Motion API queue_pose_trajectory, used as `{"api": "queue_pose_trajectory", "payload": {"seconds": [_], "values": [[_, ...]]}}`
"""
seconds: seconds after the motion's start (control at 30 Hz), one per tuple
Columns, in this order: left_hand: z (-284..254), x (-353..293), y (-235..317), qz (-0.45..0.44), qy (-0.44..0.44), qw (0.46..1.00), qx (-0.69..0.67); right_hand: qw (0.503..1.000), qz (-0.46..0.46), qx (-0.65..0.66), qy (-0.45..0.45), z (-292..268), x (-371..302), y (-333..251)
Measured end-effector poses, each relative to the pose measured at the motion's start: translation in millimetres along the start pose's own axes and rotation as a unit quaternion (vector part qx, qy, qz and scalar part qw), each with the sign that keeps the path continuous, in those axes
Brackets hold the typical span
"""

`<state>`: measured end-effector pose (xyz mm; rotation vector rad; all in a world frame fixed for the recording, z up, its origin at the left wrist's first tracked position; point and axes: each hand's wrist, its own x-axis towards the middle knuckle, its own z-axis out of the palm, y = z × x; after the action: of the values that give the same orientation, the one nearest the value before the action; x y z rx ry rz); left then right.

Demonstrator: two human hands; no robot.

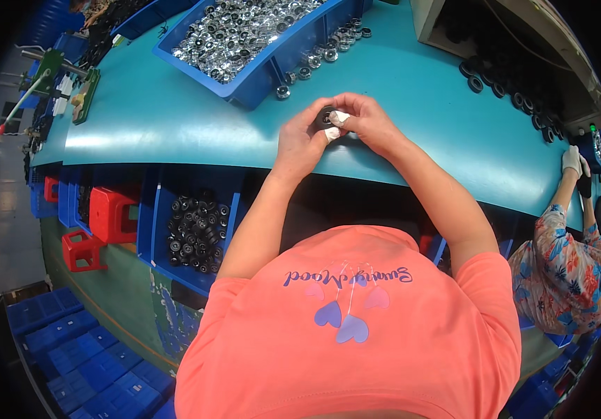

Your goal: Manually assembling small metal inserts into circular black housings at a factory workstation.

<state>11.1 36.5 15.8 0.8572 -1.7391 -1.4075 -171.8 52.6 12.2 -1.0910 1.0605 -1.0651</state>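
Note:
Above the near edge of the blue-green worktable [195, 133], both my hands come together around one small black wheel [324, 117]. My left hand [299, 142] has its fingers curled about the wheel's left side. From the right, my right hand [371, 126] grips it, the thumb pressed near its centre. White coverings wrap both thumb tips. The wheel's underside and most of my fingertips are hidden.
Beyond my hands stands a blue bin [262, 73] heaped with shiny clear-and-black round parts; several more [304, 72] lie beside it. Black rings [475, 84] lie at right, near a co-worker's gloved hand [571, 159]. A green hand press [85, 94] stands left. Below is a bin of black wheels [195, 234].

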Motion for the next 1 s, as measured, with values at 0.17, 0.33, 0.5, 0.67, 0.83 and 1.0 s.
{"api": "queue_pose_trajectory", "payload": {"seconds": [0.17, 0.33, 0.5, 0.67, 0.83, 1.0], "values": [[-9.8, 6.4, -15.0, 0.036, 0.033, 0.999, -0.003, 0.997, -0.053, 0.01, 0.047, 1.0, 1.8, 3.0], [-6.6, 4.1, -11.9, -0.028, 0.084, 0.986, -0.145, 0.999, -0.038, 0.019, 0.033, 2.8, 2.9, 3.4], [-12.7, 6.0, -12.7, -0.083, 0.084, 0.961, -0.251, 0.999, -0.024, 0.03, 0.035, 4.2, 5.6, 2.2], [-4.1, 9.0, -17.6, -0.038, 0.1, 0.99, -0.088, 0.999, -0.013, 0.009, 0.029, 0.8, 6.7, 4.9], [-0.4, 3.5, -11.8, 0.009, 0.092, 0.996, -0.017, 1.0, 0.004, 0.004, 0.004, -6.4, 8.3, 7.1], [9.1, 6.4, -5.7, -0.021, 0.094, 0.992, -0.085, 0.989, 0.038, 0.126, -0.069, -18.6, 7.6, 1.0]]}}
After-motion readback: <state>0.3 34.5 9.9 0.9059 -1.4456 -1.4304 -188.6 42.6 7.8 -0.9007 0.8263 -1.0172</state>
